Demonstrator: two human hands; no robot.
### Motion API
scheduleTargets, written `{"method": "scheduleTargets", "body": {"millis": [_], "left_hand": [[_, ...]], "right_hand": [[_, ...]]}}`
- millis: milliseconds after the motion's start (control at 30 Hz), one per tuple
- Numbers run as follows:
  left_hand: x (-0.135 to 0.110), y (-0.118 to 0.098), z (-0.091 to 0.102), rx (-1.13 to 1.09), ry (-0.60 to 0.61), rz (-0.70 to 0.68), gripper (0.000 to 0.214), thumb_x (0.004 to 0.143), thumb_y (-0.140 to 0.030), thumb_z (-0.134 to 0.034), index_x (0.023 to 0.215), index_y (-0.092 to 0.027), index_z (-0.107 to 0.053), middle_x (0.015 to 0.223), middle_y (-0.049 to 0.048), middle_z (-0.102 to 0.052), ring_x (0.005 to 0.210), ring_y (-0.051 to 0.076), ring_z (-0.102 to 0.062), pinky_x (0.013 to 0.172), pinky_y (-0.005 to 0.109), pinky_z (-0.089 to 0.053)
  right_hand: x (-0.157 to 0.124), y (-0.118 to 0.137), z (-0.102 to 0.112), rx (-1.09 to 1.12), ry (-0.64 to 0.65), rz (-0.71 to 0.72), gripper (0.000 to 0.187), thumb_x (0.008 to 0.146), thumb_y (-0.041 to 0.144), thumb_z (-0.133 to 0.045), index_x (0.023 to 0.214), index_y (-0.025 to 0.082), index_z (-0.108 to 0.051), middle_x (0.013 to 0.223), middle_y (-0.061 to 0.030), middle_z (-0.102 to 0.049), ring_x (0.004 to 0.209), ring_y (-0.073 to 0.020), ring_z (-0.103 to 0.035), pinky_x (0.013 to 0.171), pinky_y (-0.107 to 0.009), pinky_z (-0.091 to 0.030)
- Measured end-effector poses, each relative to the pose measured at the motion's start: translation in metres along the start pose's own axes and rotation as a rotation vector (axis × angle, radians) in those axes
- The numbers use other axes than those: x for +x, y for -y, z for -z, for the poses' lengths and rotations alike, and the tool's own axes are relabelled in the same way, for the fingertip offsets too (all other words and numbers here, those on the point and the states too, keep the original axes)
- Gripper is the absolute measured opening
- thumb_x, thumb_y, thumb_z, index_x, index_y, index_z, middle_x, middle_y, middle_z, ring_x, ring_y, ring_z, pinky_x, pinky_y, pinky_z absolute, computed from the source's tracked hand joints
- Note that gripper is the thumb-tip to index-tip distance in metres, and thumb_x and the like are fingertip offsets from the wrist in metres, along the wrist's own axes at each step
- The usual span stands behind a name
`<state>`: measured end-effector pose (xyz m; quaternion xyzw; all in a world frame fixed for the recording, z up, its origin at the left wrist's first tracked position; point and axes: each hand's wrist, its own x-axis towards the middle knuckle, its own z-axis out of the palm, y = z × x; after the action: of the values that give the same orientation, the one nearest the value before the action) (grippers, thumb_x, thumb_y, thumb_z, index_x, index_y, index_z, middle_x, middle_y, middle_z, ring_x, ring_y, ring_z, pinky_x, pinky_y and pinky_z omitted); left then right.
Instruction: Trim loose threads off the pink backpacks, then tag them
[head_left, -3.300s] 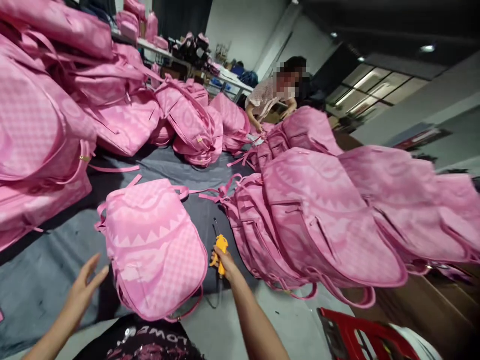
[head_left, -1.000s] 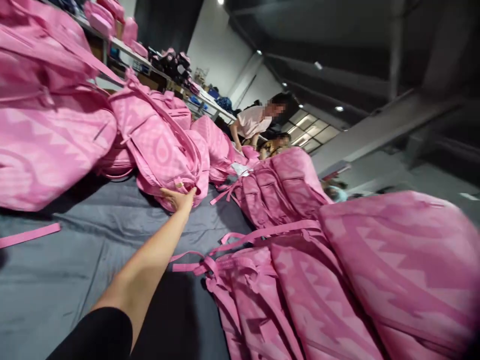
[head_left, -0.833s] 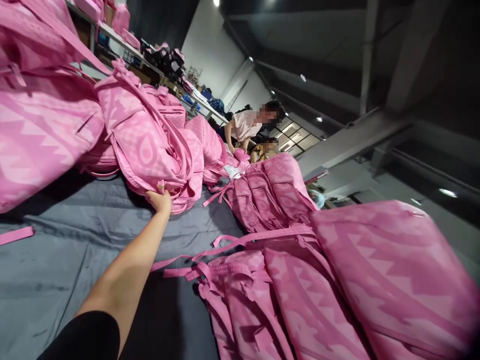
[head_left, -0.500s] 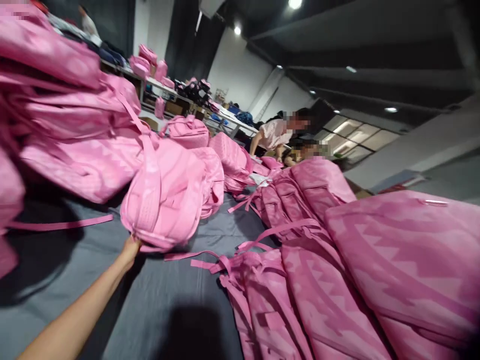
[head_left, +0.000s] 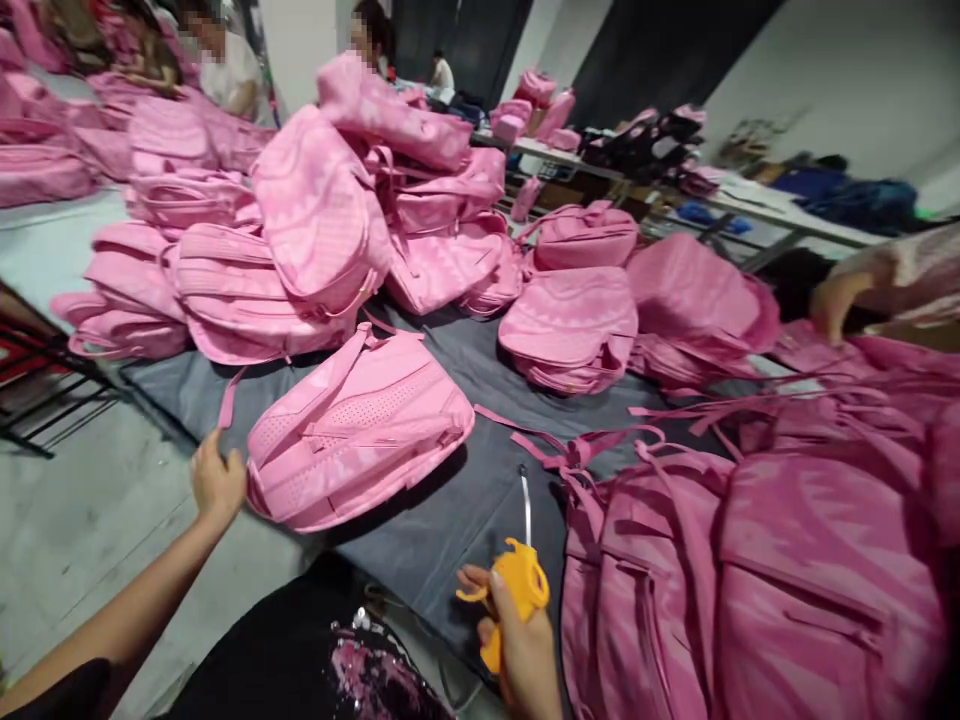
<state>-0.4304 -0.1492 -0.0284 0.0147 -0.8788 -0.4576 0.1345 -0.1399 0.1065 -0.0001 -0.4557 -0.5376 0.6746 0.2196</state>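
My left hand (head_left: 216, 478) is closed on the end of a narrow pink strap (head_left: 230, 398) at the table's near left edge. Just right of it, a pink backpack (head_left: 382, 410) lies with its padded back and shoulder straps facing up. In my right hand (head_left: 521, 635) is a yellow long-neck lighter (head_left: 517, 580), its thin metal neck pointing up and away from me. The fingers wrap round its handle. No flame shows at the dark tip.
Pink backpacks pile up behind, including a leaning one (head_left: 319, 210). A row of darker pink backpacks (head_left: 795, 540) stands at right, loose straps reaching over the grey tabletop (head_left: 442, 515). Co-workers stand beyond, one sleeve (head_left: 922, 265) at far right. Floor (head_left: 82, 510) shows at left.
The view has swung left. My left hand has moved from the underside of a backpack to a strap end. My right hand with the lighter has come into view.
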Motion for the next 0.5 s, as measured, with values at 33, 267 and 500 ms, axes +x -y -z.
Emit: {"method": "scheduleTargets", "body": {"millis": [33,267,500], "left_hand": [[-0.017,-0.011,0.007,-0.095,0.026,-0.028,0.039,0.089,-0.035,-0.052,0.124,-0.019,-0.054,0.129,0.0097,-0.058,0.126,0.029,-0.049,0.112,0.051,-0.035],[-0.113,-0.115,0.002,-1.101,0.761,0.241,0.055,0.085,-0.058,-0.056,0.121,-0.017,-0.051,0.054,-0.0076,-0.049,0.047,0.01,-0.05,0.063,0.028,-0.05],[-0.017,-0.06,0.014,-0.404,0.549,-0.137,0.046,0.091,-0.045,-0.051,0.124,-0.013,-0.057,0.107,0.0152,-0.068,0.102,0.027,-0.064,0.091,0.044,-0.049]], "right_hand": [[-0.003,-0.002,-0.013,-0.096,0.057,0.013,0.057,0.071,0.062,-0.071,0.105,0.018,-0.057,0.088,-0.0107,-0.073,0.065,-0.0223,-0.068,0.037,-0.021,-0.034],[-0.058,-0.025,-0.096,-0.544,0.733,0.452,0.047,0.088,0.041,-0.058,0.129,0.019,-0.051,0.109,-0.0075,-0.068,0.097,-0.0224,-0.064,0.087,-0.034,-0.05],[-0.02,0.023,-0.094,-0.43,0.539,0.337,0.052,0.09,0.066,-0.042,0.109,0.018,-0.054,0.08,-0.0043,-0.065,0.065,-0.0184,-0.062,0.064,-0.033,-0.054]]}}
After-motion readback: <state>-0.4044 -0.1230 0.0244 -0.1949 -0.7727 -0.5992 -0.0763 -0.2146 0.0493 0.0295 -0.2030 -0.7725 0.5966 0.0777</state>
